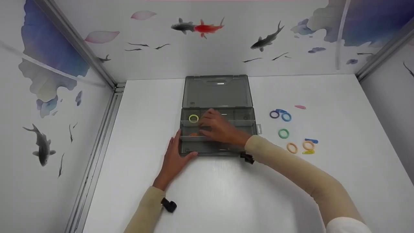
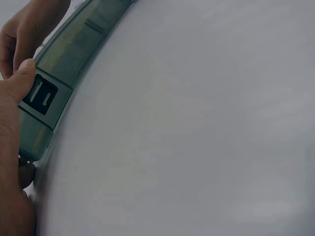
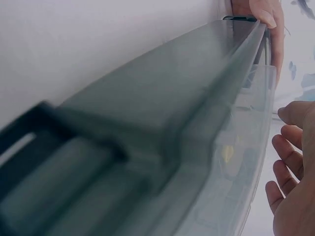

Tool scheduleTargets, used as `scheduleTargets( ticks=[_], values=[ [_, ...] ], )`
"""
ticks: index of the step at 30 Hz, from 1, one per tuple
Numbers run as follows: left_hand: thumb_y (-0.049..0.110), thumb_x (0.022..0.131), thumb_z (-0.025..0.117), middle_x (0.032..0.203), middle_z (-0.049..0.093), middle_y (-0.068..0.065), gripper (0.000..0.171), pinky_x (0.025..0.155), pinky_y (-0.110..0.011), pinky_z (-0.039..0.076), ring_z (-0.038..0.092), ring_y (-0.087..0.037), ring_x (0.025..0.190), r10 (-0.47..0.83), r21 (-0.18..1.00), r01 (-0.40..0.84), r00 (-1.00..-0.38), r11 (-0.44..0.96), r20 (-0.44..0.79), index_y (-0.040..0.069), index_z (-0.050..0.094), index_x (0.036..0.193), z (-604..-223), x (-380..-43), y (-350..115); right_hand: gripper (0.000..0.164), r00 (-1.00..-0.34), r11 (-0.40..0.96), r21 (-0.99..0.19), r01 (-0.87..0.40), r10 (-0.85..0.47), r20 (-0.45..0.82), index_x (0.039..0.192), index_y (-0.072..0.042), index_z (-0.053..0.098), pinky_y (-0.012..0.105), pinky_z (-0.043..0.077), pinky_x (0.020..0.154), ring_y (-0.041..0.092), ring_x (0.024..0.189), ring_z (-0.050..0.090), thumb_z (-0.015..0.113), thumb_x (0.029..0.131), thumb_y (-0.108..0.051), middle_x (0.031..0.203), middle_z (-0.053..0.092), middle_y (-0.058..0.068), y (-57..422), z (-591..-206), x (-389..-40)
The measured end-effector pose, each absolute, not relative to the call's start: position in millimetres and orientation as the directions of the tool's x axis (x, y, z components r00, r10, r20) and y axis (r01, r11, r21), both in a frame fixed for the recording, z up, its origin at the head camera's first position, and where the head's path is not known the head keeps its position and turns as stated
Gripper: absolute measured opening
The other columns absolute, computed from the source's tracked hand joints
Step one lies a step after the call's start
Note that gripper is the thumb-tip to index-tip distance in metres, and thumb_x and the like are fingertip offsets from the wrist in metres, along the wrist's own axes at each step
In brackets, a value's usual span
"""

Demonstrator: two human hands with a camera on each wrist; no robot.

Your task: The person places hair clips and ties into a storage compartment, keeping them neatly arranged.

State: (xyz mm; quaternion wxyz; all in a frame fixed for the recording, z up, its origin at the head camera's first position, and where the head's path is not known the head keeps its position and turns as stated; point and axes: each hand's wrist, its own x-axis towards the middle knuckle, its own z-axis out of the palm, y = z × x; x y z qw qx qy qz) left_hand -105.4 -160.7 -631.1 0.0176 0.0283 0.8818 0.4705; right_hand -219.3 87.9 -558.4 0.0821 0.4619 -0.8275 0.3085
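Note:
A dark translucent compartment box point(image 1: 220, 148) stands with its lid point(image 1: 217, 92) folded back. My left hand point(image 1: 173, 161) rests at its front left corner, fingers extended along the side and thumb on the front rim. In the left wrist view, that thumb lies near the dark latch point(image 2: 41, 95). Over the back and middle rows hovers my right hand point(image 1: 218, 127), its fingers loosely bent and spaced apart, holding nothing visible. A yellow ring point(image 1: 193, 118) sits in the back row. An orange piece point(image 1: 193, 134), partly hidden, lies in the middle row.
Right of the box lie a purple ring point(image 1: 274, 114), a blue ring point(image 1: 286, 116), a green ring point(image 1: 283, 133) and two orange rings point(image 1: 292, 148). Small clips lie among them, including a pink one point(image 1: 300, 106) and a yellow one point(image 1: 308, 151). Printed walls enclose the white table point(image 1: 207, 200).

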Motion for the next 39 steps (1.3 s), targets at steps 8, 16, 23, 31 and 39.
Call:
scheduleTargets(
  ticks=[8, 16, 23, 31, 39],
  values=[
    [0.06, 0.09, 0.088, 0.179, 0.029, -0.02, 0.117, 0.125, -0.075, 0.026, 0.016, -0.049, 0.167, 0.055, 0.827, 0.016, -0.998, 0.562, -0.018, 0.028, 0.018, 0.178, -629.0, -103.7, -159.3, 0.015, -0.583, 0.385, -0.462, -0.799, -0.686, 0.436, 0.111, -0.001, 0.079, 0.055, 0.049, 0.093, 0.033, 0.103, 0.059, 0.084, 0.1, -0.009, 0.108, 0.072, 0.013, 115.4, -556.3, -211.7],
    [0.059, 0.091, 0.088, 0.18, 0.028, -0.017, 0.116, 0.127, -0.074, 0.025, 0.014, -0.047, 0.168, 0.052, 0.828, 0.02, -0.999, 0.56, -0.011, 0.026, 0.019, 0.178, -630.0, -103.4, -159.3, 0.019, -0.643, 0.399, -0.528, -0.75, -0.629, 0.437, 0.113, -0.001, 0.079, 0.053, 0.048, 0.092, 0.032, 0.103, 0.056, 0.087, 0.096, -0.005, 0.111, 0.072, 0.013, 145.5, -560.1, -203.5],
    [0.061, 0.091, 0.087, 0.179, 0.029, -0.019, 0.116, 0.125, -0.077, 0.025, 0.014, -0.048, 0.167, 0.054, 0.829, 0.019, -0.998, 0.559, -0.013, 0.028, 0.018, 0.178, -628.6, -103.2, -159.6, 0.02, -0.704, 0.436, -0.568, -0.697, -0.568, 0.427, 0.113, 0.0, 0.08, 0.053, 0.052, 0.094, 0.032, 0.107, 0.057, 0.087, 0.095, -0.002, 0.113, 0.073, 0.012, 172.6, -564.9, -194.4],
    [0.06, 0.091, 0.087, 0.178, 0.033, -0.019, 0.116, 0.125, -0.077, 0.025, 0.015, -0.047, 0.167, 0.056, 0.823, 0.026, -0.998, 0.568, -0.007, 0.027, 0.018, 0.179, -628.4, -103.7, -159.4, 0.023, -0.793, 0.53, -0.599, -0.6, -0.496, 0.355, 0.119, -0.002, 0.081, 0.052, 0.054, 0.101, 0.03, 0.114, 0.06, 0.086, 0.098, -0.008, 0.117, 0.073, 0.011, 201.0, -568.0, -186.5],
    [0.06, 0.092, 0.087, 0.178, 0.03, -0.021, 0.116, 0.125, -0.077, 0.025, 0.015, -0.049, 0.167, 0.074, 0.823, 0.056, -0.997, 0.565, 0.017, 0.023, 0.018, 0.179, -627.0, -103.3, -158.2, 0.022, -0.816, 0.532, -0.624, -0.571, -0.447, 0.366, 0.12, -0.001, 0.081, 0.052, 0.053, 0.102, 0.033, 0.119, 0.061, 0.084, 0.099, -0.008, 0.12, 0.073, 0.014, 225.6, -571.5, -180.3]
  ],
)
